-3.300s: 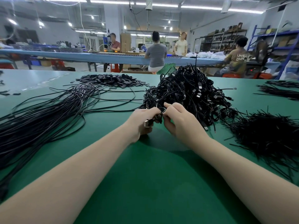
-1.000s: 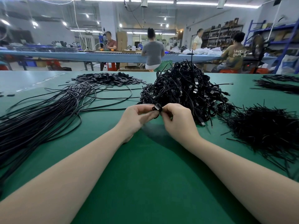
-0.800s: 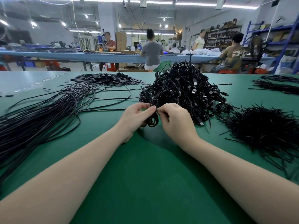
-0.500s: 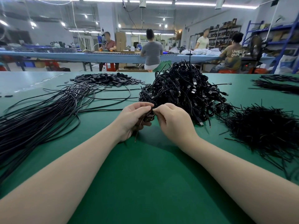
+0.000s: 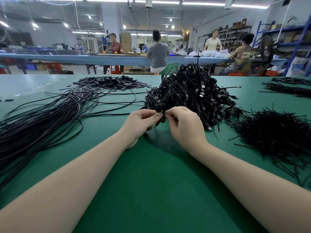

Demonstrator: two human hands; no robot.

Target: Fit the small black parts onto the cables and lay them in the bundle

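Observation:
My left hand [image 5: 140, 122] and my right hand [image 5: 184, 125] meet above the green table [image 5: 151, 190], fingertips together. Between them they pinch a small coiled black cable [image 5: 159, 113], its loop hanging down between the thumbs. Just behind the hands rises the tangled bundle of finished black cables [image 5: 190, 93]. A flat heap of small black parts [image 5: 111, 82] lies at the back left. Long loose black cables [image 5: 42, 125] fan out across the left side of the table.
A pile of thin black ties [image 5: 276, 135] lies to the right, with more black strands [image 5: 289, 87] at the far right. Beyond the table's far edge, several people sit or stand at a long blue bench [image 5: 101, 58].
The hands stayed together at the same spot, working the small coil between the fingertips. The coil has turned and risen slightly above the thumbs. The piles have not moved.

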